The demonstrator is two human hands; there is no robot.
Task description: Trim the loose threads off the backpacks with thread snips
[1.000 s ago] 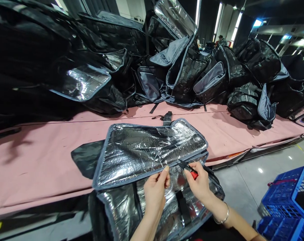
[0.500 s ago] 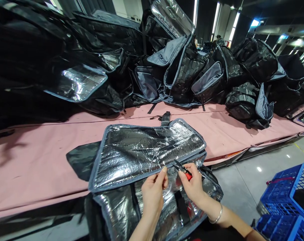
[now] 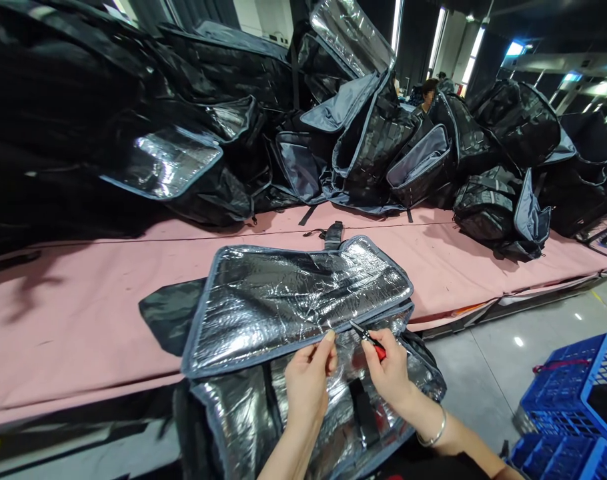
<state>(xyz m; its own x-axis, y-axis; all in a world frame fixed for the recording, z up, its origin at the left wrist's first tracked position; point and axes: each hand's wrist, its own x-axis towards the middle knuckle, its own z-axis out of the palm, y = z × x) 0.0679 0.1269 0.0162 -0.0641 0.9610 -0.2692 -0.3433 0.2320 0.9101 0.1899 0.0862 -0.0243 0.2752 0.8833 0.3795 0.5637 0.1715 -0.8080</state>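
Observation:
A bag with a shiny silver foil lining (image 3: 263, 300) lies opened out at the near edge of the table, its flap edged in grey binding. My left hand (image 3: 311, 370) pinches the binding along the flap's near edge between thumb and fingers. Just right of it, my right hand (image 3: 391, 370) is closed around small thread snips (image 3: 371, 340) with black blades and a red part. The blade tips point up and left, close to the binding; whether they touch it I cannot tell. A bracelet circles my right wrist.
Several black camouflage backpacks (image 3: 373, 140) with grey or silver linings are heaped along the back of the pink-covered table (image 3: 93, 300). Blue plastic crates (image 3: 568, 380) stand on the floor at the right. Another person (image 3: 428, 93) shows far behind the heap.
The snips' blades have closed together; half a second ago they stood apart. Both hands stay nearly in place, and the view has shifted slightly. A person has come into sight at the back.

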